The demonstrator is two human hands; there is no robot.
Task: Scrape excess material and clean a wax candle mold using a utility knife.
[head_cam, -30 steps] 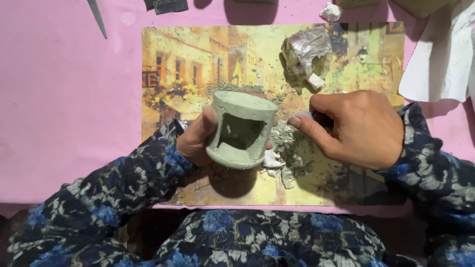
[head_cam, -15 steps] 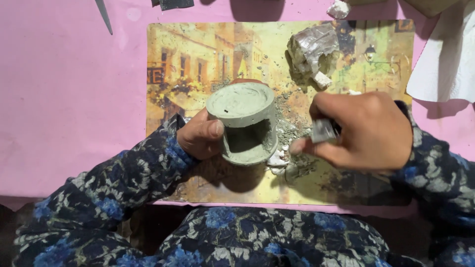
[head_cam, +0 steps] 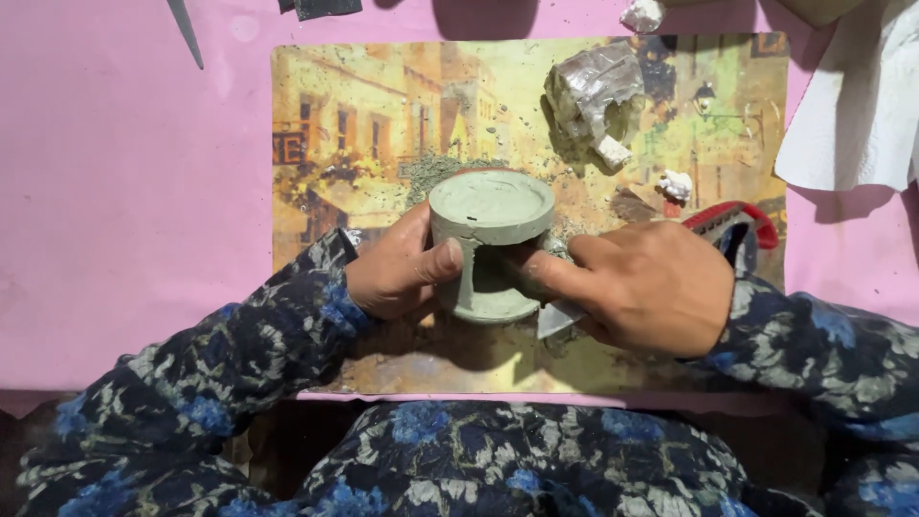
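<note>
My left hand (head_cam: 397, 268) grips a grey-green clay piece (head_cam: 488, 239), a short spool-shaped cylinder with a flat round top and an opening cut in its side. It is tilted over a placemat (head_cam: 364, 124) printed with a yellow street scene. My right hand (head_cam: 651, 282) is closed around a small metal blade (head_cam: 557, 319), with its forefinger reaching into the side opening of the clay piece. Clay crumbs lie on the mat around the piece.
A lump of clay in clear plastic wrap (head_cam: 593, 91) lies at the mat's upper right, with small white bits (head_cam: 675, 184) near it. A red-handled tool (head_cam: 732, 218) shows behind my right hand. White paper (head_cam: 857, 115) lies at right, a metal tool (head_cam: 187, 33) at upper left.
The clay piece has been turned so its flat top faces up and its opening faces my right hand. My right hand moved left and put its forefinger into the opening.
</note>
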